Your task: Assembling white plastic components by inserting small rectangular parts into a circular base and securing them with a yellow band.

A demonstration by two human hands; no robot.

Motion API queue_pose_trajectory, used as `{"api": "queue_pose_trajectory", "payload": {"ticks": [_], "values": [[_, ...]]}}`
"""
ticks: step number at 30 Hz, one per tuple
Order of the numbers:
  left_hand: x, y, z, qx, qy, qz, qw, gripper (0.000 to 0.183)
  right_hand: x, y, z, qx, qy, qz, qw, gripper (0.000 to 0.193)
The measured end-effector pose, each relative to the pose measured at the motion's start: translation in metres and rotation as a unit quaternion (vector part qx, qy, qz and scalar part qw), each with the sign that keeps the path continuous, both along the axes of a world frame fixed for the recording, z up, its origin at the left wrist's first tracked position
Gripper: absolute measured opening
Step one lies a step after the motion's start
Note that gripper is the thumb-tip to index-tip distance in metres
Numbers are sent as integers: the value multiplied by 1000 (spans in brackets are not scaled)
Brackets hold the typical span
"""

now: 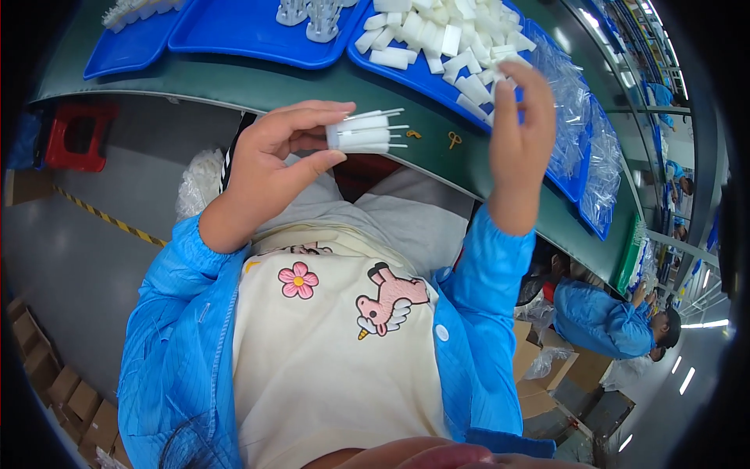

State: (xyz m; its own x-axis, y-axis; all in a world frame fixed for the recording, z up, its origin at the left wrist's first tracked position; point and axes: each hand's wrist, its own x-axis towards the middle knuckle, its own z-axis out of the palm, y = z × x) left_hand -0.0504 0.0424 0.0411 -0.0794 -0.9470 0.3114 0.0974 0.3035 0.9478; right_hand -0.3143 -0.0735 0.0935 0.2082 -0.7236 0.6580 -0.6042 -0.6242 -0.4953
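My left hand [269, 152] holds a white pronged plastic holder [363, 133] sideways, thumb below and fingers above. Thin white rods stick out of its right end, with white block-like pieces between them. My right hand [522, 137] is raised at the edge of a blue tray [461, 102] heaped with small white blocks [426, 35]. Its index finger and thumb curl toward each other at the pile. Whether a block is between those fingertips is hard to make out against the white heap.
Another blue tray [234, 39] carries several clear plastic holders [322, 19]. Clear plastic bags [558, 78] fill trays at the right. Small yellow scissors [455, 140] lie on the green table [305, 86]. A red stool [78, 137] stands left; a co-worker in blue [601, 316] is at the right.
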Motion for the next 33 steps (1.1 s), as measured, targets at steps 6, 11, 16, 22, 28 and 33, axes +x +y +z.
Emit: {"api": "queue_pose_trajectory", "payload": {"ticks": [6,11,16,22,28,33], "values": [[-3,0,-7,36,65,19,997,38,-35,-112,-16,-81,138,-54,986,48],[-4,3,-9,56,68,16,996,37,7,-100,-24,-5,197,-48,979,49],[0,3,-6,54,60,19,997,36,18,-62,-18,-33,197,-7,980,40],[-5,-3,-5,55,80,0,995,37,9,-43,-11,-56,224,35,972,31],[-13,-5,9,106,162,-17,981,43,13,-21,0,-27,9,10,1000,25],[-7,-3,6,160,205,-56,964,44,14,-11,-6,-13,-92,33,995,17]]}}
